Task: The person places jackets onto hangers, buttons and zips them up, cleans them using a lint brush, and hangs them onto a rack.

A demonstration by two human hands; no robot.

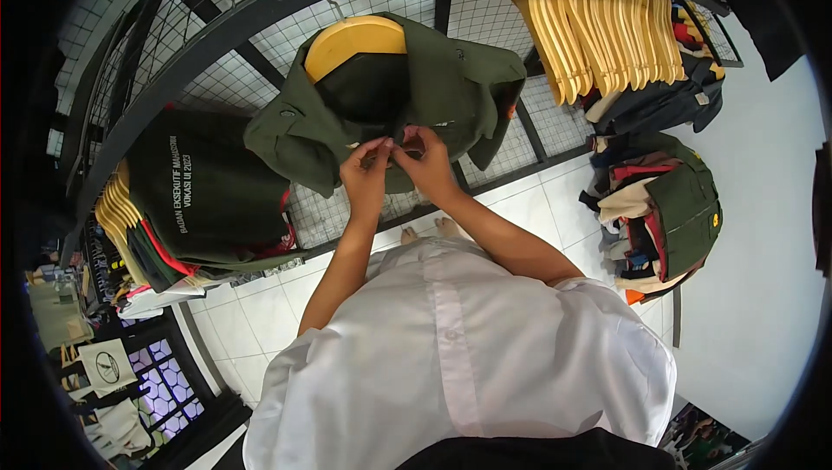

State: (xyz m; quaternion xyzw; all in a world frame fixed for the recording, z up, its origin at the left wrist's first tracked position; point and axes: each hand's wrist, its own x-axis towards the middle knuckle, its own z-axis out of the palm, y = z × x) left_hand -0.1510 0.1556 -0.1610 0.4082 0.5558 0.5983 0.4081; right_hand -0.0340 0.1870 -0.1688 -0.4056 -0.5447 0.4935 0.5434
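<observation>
A dark green jacket (459, 80) hangs on a wooden hanger (351, 42), whose metal hook loops over a black rail. Both hands meet at the front of the jacket, just under its collar opening. My left hand (367, 166) has its fingers pinched on the jacket's front edge. Close beside it, my right hand (422, 158) is closed on the same edge, fingertips nearly touching those of the left. Whatever small part lies between the fingertips is too small to make out.
Several bare wooden hangers (598, 32) hang at the upper right. A dark garment with white lettering (217, 184) hangs at the left. Piled clothes (676, 218) stand at the right on the tiled floor (542, 214). A black rack frame (186, 62) arches overhead.
</observation>
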